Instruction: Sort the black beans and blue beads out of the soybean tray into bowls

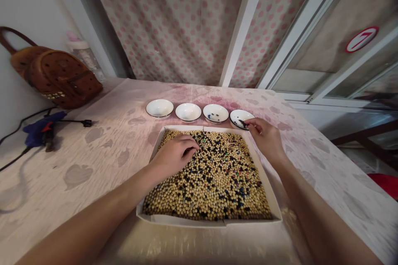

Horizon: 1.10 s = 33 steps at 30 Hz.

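Here, we see a shallow white tray [183, 221] lying flat on the desk [118, 132], well in from the desk's right edge and filled with small round grains [214, 182], mostly pale yellow with many dark ones and a few coloured ones among them. Our left hand [174, 154] reaches over the tray's left wall; its grip is nearly closed, thumb and fingertips close together just above the grains, and we cannot tell whether it has hold of any. Our right hand [267, 138] is at the rightmost bowl [239, 114], its grip pinched small beside dark grains at the rim; we cannot tell whether any are held. That bowl ends a row of four white ones between the tray and the desk's far edge: the third bowl [222, 113] contains a few blue grains. Toward the far left corner we find a brown backpack [62, 74], with a pink-capped bottle [85, 56] behind it, and, nearer to us, a blue tool [35, 131] with a cord. Beyond the far edge hangs a pink-dotted curtain [174, 20].
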Each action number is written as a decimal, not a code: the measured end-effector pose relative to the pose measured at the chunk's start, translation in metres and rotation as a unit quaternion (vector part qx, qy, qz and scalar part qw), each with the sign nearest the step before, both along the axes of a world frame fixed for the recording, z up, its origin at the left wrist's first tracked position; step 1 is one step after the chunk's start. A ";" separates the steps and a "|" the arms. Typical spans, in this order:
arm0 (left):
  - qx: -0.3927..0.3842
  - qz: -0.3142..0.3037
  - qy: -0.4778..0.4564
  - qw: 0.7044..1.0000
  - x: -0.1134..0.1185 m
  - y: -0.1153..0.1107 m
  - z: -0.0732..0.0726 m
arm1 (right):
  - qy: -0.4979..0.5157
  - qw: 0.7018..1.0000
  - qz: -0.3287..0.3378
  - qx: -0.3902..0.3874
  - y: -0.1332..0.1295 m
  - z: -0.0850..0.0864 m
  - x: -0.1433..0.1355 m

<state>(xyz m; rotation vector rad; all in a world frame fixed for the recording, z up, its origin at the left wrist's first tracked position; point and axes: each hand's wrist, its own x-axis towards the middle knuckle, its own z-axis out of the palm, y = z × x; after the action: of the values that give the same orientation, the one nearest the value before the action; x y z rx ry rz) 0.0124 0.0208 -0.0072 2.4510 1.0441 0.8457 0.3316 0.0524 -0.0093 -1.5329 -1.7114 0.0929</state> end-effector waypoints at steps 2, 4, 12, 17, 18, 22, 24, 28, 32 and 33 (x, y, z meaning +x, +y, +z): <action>0.001 0.001 0.003 1.000 0.000 0.000 0.000 | 0.001 0.998 0.062 -0.027 -0.007 0.005 -0.011; 0.000 0.000 0.004 1.000 0.000 0.001 0.000 | -0.014 0.985 0.152 -0.076 -0.016 0.010 -0.023; 0.003 -0.002 0.009 1.000 0.000 0.002 -0.001 | -0.131 0.937 0.301 -0.122 -0.033 0.008 -0.053; 0.007 -0.004 0.006 1.000 0.000 0.001 -0.001 | -0.150 0.937 0.291 -0.119 -0.034 0.004 -0.057; 0.007 -0.003 0.006 1.000 0.000 0.001 -0.001 | -0.152 0.937 0.291 -0.119 -0.034 0.005 -0.058; 0.007 -0.004 0.005 1.000 0.000 0.001 0.000 | -0.142 0.939 0.291 -0.117 -0.035 0.007 -0.062; 0.007 -0.005 0.005 1.000 0.000 0.001 0.000 | -0.130 0.940 0.292 -0.118 -0.035 0.008 -0.063; 0.010 0.000 0.005 1.000 0.000 0.000 0.001 | -0.116 0.941 0.294 -0.119 -0.034 0.008 -0.062; 0.011 0.001 0.005 1.000 0.000 0.000 0.000 | -0.104 0.938 0.308 -0.123 -0.032 0.007 -0.061; 0.011 0.000 0.005 1.000 0.000 0.000 0.000 | -0.100 0.938 0.310 -0.122 -0.031 0.007 -0.060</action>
<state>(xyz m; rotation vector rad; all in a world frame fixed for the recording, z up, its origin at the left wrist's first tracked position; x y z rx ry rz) 0.0128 0.0208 -0.0077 2.4759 1.0439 0.8519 0.2712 0.0209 -0.0021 -1.1378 -2.3716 0.5034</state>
